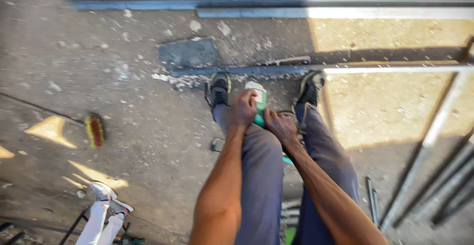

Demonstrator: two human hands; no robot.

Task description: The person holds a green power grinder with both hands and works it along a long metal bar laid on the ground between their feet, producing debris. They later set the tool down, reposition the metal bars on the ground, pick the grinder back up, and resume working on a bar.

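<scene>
Green and white, the grinder [258, 102] sits low between the person's knees, held in both hands just short of the steel bar [247, 70] that runs across the concrete floor [74, 52]. Left hand [245, 109] is wrapped around the grinder's upper body, fingers curled tight; right hand [280, 126] grips it lower down, on the side nearer the person — the tool's disc is hidden behind the hands. Both shoes [217, 89] are planted right against the bar, one on each side of the grinder, and white dust lies scattered along the bar's left end. A dark flat patch [189, 52] lies just beyond the bar. Further beyond it, more long steel sections [296, 8] lie parallel to it. Well to the left of the bar a brush [95, 130] rests on the floor. Near the lower left corner another person's white shoe [103, 191] and trouser leg show — well apart from the bar.
</scene>
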